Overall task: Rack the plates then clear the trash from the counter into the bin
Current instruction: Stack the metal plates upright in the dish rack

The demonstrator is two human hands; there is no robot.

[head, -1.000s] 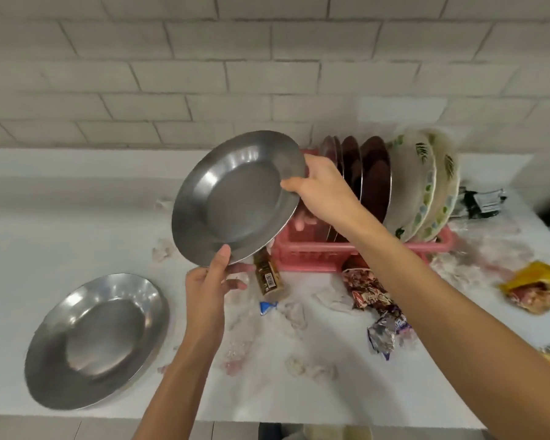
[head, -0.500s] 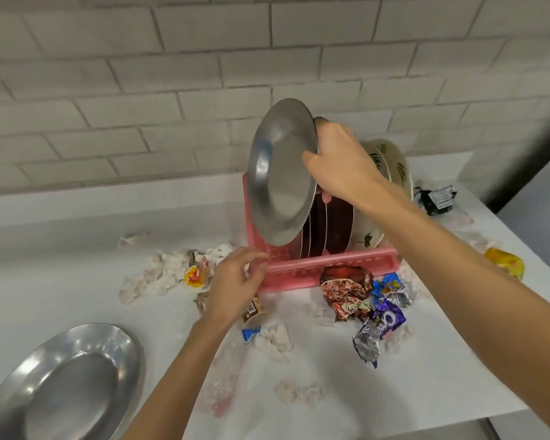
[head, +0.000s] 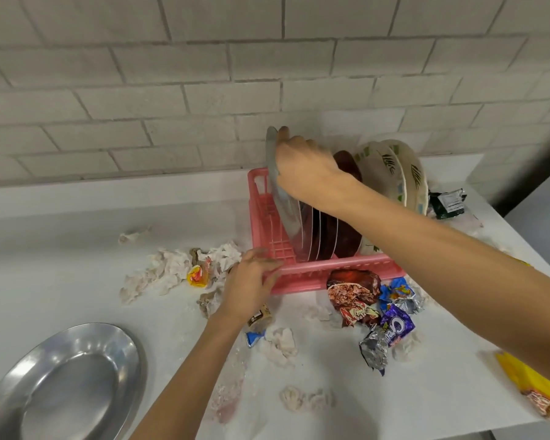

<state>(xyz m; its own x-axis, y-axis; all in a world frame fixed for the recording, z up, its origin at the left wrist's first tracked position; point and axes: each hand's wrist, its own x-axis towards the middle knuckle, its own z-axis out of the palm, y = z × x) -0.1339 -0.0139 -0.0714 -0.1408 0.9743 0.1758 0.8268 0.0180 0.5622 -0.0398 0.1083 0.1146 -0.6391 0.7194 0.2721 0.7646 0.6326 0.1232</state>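
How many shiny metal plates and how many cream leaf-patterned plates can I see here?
Metal plates: 2, the flat metal plate on the counter and the upright metal plate that the right hand holds in the pink rack.
Cream leaf-patterned plates: 2, standing in the rack.
Total: 4.

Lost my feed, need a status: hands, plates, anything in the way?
Right hand shut on steel plate, upright in pink rack. Left hand open, bracing rack front. Second steel plate unracked. Wrappers, tissue on counter.
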